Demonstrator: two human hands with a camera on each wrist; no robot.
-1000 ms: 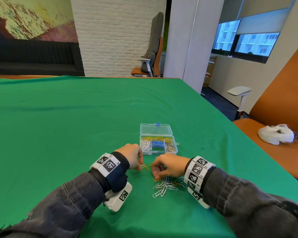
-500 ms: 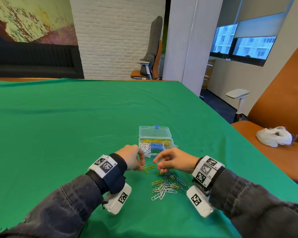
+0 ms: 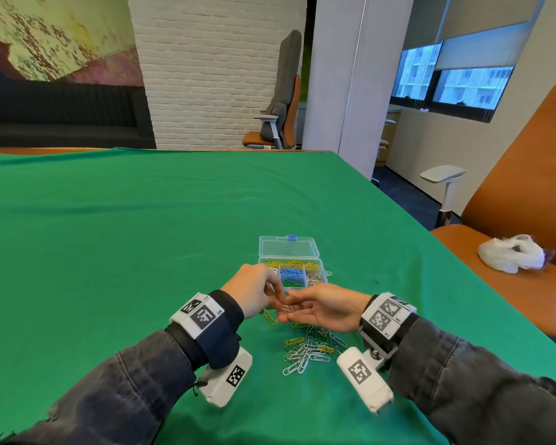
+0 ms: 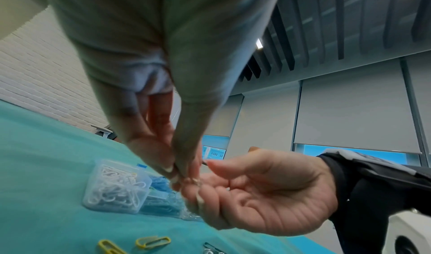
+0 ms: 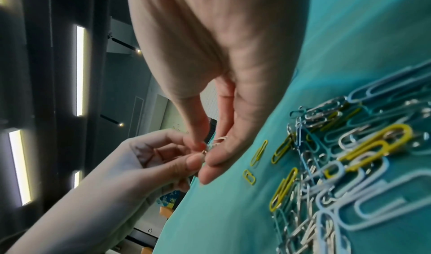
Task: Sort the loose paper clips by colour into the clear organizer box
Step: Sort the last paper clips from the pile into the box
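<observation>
Left hand [image 3: 254, 292]: grip pinched on silver clips [image 3: 288, 308]. Right hand [image 3: 328, 311]: palm up, grip pinching same clips, just near of open box [image 3: 288, 248]. Loose pile [image 3: 308, 351] on counter [image 3: 109, 252] below.

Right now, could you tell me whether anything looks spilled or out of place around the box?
Yes: a few paper clips lie on the cloth just outside the box's right wall, apparently spilled over.
</observation>
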